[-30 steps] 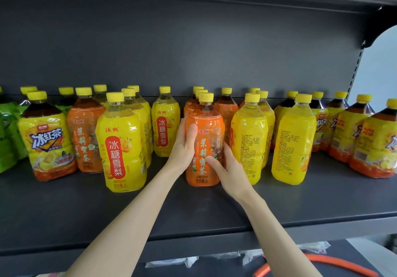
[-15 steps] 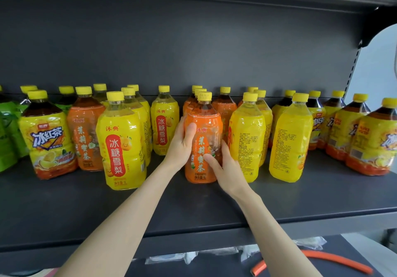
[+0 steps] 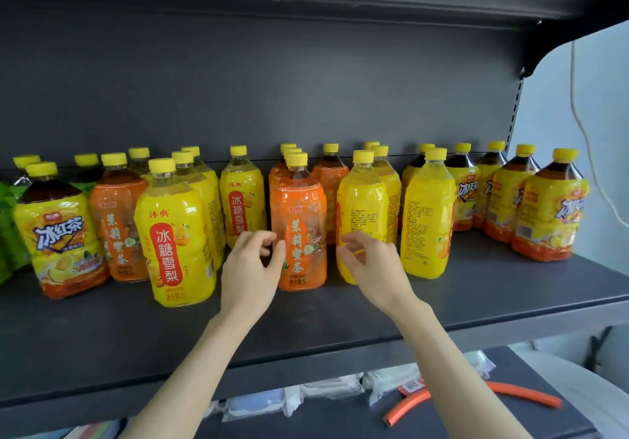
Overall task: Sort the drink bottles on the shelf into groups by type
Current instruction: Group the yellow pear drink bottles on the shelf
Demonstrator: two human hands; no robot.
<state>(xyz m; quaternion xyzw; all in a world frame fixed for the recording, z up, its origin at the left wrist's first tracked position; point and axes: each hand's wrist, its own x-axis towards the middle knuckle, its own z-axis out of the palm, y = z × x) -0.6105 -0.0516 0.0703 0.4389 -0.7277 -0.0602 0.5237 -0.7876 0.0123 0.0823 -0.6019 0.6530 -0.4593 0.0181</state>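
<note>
An orange-label tea bottle [image 3: 301, 231] with a yellow cap stands upright mid-shelf, at the front of a row of like bottles. My left hand [image 3: 250, 261] hovers just left of it and my right hand [image 3: 369, 263] just right of it, both with fingers loosely curled and apart, holding nothing. A yellow pear-drink bottle [image 3: 175, 234] stands front left. Two yellow bottles [image 3: 362, 214] [image 3: 427, 214] stand to the right, labels turned away. One orange bottle [image 3: 117, 217] sits further left beside an iced-tea bottle [image 3: 59, 231].
Several iced-tea bottles [image 3: 551, 207] line the right end of the dark shelf [image 3: 306, 329]. Green-label bottles [image 3: 8, 231] crowd the far left. An upper shelf hangs overhead. Below lie an orange hose [image 3: 476, 394] and plastic packets.
Both hands have let go of the orange tea bottle and pulled back a little to either side. The bottle now stands on its own on the shelf.
</note>
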